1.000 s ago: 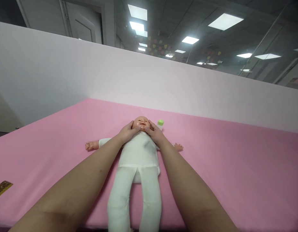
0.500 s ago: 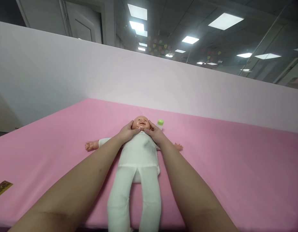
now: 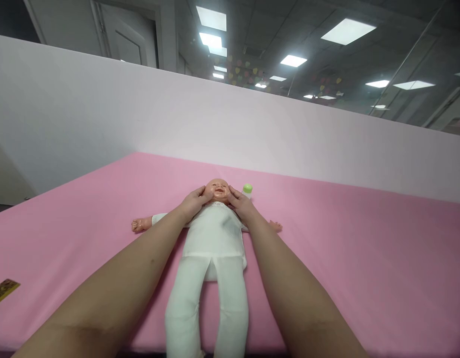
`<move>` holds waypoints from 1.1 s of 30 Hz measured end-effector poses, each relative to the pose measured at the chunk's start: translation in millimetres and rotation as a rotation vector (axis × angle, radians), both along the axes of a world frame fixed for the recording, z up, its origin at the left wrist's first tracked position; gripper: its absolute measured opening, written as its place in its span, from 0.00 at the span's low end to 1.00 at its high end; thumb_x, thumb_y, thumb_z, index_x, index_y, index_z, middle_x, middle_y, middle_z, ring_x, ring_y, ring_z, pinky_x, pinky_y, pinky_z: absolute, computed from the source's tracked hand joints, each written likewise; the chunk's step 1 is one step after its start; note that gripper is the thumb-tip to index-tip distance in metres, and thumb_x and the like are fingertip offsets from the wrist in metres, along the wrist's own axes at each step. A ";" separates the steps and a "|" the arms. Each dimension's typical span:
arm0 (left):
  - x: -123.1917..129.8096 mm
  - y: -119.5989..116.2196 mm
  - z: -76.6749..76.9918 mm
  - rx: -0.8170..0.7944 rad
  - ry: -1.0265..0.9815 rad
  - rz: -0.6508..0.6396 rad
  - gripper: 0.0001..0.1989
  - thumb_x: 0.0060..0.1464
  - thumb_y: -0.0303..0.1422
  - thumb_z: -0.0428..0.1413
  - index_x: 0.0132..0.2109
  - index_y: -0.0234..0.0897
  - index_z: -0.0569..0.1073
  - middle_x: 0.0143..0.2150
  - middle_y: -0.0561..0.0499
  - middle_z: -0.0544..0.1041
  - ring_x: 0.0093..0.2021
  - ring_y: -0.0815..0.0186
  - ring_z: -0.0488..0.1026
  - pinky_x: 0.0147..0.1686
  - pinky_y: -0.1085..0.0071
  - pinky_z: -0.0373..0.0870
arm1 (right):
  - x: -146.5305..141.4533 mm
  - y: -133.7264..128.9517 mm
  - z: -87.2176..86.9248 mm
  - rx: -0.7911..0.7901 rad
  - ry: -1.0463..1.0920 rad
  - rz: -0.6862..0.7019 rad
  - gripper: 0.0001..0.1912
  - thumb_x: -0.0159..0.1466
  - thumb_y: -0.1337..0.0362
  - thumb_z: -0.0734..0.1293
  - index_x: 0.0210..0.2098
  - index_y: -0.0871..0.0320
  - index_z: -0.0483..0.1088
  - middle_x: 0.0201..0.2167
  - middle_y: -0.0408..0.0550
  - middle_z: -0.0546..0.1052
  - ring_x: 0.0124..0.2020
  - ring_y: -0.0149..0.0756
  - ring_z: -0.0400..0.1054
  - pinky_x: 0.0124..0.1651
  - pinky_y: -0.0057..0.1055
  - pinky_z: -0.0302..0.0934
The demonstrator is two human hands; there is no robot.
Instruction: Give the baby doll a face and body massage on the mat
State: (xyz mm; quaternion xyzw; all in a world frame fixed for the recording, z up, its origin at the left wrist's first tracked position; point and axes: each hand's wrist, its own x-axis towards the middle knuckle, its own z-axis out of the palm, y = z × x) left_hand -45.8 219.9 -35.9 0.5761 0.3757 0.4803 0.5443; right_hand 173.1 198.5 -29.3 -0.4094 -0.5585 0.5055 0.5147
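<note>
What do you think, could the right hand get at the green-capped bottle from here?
Probably yes: the bottle is just beyond the right hand, with nothing visible between them, though that hand would likely have to leave the doll's head.

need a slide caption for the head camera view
Two bare hands cup the cheeks of a doll lying face up on a pink sheet

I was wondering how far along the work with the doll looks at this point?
Already done: the doll lies face up on the pink surface, dressed in white, arms out to its sides. In hand: the left hand and right hand touch either side of its face. Left: I cannot tell how much; neither hand holds the green-capped bottle near its head.
</note>
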 end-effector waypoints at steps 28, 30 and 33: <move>1.1 1.6 1.3 0.147 0.344 0.148 0.37 0.58 0.60 0.58 0.64 0.40 0.73 0.60 0.41 0.80 0.59 0.48 0.76 0.58 0.59 0.68 | 10.0 -1.3 4.5 0.086 -0.188 -0.032 0.29 0.67 0.45 0.71 0.64 0.48 0.73 0.61 0.47 0.79 0.59 0.46 0.75 0.66 0.47 0.67; 0.1 2.6 2.1 0.192 0.451 0.201 0.37 0.58 0.60 0.57 0.63 0.39 0.73 0.61 0.40 0.79 0.58 0.48 0.76 0.55 0.60 0.69 | 7.7 -3.4 5.9 0.130 -0.265 -0.094 0.28 0.66 0.46 0.72 0.61 0.49 0.75 0.59 0.48 0.80 0.59 0.46 0.74 0.65 0.46 0.66; -1.8 2.7 5.6 0.212 0.599 0.407 0.39 0.52 0.61 0.61 0.61 0.37 0.72 0.60 0.36 0.78 0.56 0.47 0.77 0.49 0.61 0.70 | 2.6 -4.9 7.0 0.136 -0.397 -0.243 0.27 0.62 0.45 0.74 0.57 0.51 0.78 0.54 0.50 0.82 0.53 0.46 0.76 0.60 0.45 0.68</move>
